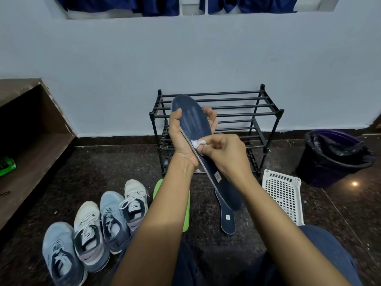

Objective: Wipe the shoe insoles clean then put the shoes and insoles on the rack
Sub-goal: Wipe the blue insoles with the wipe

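navy insole gripped by left hand; right hand fingers pinch white wipe; label unreadable.

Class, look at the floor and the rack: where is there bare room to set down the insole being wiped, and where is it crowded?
The rack shelves are bare. Open floor lies between the green insole and the blue insole on the floor, and between the shoes and the wooden step. It is crowded at the shoes and around the white basket and bin.
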`<act>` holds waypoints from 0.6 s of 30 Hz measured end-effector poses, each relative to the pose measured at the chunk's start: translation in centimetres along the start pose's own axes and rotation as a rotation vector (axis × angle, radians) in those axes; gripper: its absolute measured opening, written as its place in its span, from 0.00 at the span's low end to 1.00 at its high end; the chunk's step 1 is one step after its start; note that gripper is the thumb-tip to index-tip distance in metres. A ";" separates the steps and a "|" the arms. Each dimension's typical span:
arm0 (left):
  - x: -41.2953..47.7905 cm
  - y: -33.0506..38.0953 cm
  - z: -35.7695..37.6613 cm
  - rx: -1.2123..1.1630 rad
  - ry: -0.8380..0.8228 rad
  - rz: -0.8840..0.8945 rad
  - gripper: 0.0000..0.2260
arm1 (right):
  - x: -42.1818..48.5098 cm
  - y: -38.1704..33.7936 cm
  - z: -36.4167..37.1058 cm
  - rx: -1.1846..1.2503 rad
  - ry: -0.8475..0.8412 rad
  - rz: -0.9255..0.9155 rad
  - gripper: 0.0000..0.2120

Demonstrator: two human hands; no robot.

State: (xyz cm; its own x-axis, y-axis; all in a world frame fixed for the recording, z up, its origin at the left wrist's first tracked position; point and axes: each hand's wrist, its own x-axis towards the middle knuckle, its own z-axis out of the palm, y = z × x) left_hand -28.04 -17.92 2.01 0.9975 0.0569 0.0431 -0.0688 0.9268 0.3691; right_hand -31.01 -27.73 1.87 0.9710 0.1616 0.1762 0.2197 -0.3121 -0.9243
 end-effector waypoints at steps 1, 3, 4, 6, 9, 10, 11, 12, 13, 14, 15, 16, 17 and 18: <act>0.2 0.0 -0.1 0.008 -0.018 0.007 0.19 | -0.1 0.0 -0.1 0.054 -0.021 0.019 0.04; 0.5 -0.1 -0.3 0.027 -0.035 0.018 0.20 | 0.2 0.2 0.0 0.068 0.006 0.028 0.03; 0.6 -0.3 -0.2 0.026 -0.033 0.019 0.19 | 0.4 0.3 0.1 0.007 0.048 0.016 0.03; 0.4 -0.8 -0.2 0.061 0.001 0.023 0.19 | 0.8 0.5 0.6 -0.143 0.138 -0.012 0.03; 0.1 -1.3 -0.1 0.190 0.076 0.015 0.19 | 1.0 0.5 1.0 -0.286 0.220 -0.017 0.05; 0.0 -1.3 0.0 0.210 0.092 0.014 0.18 | 1.2 0.5 1.0 -0.329 0.236 -0.014 0.05; 0.0 -1.3 0.0 0.218 0.099 0.010 0.17 | 1.3 0.3 1.0 -0.365 0.247 -0.017 0.05; -0.1 -1.3 0.1 0.218 0.101 0.002 0.16 | 1.6 0.2 1.0 -0.393 0.259 -0.021 0.06; -0.2 -1.5 0.2 0.208 0.101 -0.016 0.16 | 1.8 0.0 0.9 -0.418 0.274 -0.019 0.06; -0.4 -1.7 0.2 0.197 0.102 -0.038 0.16 | 1.9 -0.1 0.8 -0.438 0.289 -0.011 0.06; -0.5 -1.9 0.2 0.190 0.100 -0.060 0.16 | 2.1 -0.3 0.7 -0.453 0.300 0.002 0.06; -0.6 -2.0 0.2 0.190 0.092 -0.078 0.16 | 2.1 -0.3 0.6 -0.457 0.312 0.008 0.07; -0.6 -1.9 0.1 0.194 0.075 -0.090 0.17 | 2.1 -0.4 0.6 -0.444 0.321 0.003 0.07; -0.6 -1.8 0.1 0.200 0.050 -0.098 0.20 | 2.0 -0.4 0.5 -0.407 0.320 -0.013 0.07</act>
State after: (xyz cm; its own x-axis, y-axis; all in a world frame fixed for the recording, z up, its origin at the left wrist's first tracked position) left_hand -28.52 -19.63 1.45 0.9989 -0.0071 -0.0463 0.0313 0.8368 0.5466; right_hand -29.26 -26.80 2.45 0.9342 -0.1072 0.3401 0.1885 -0.6613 -0.7261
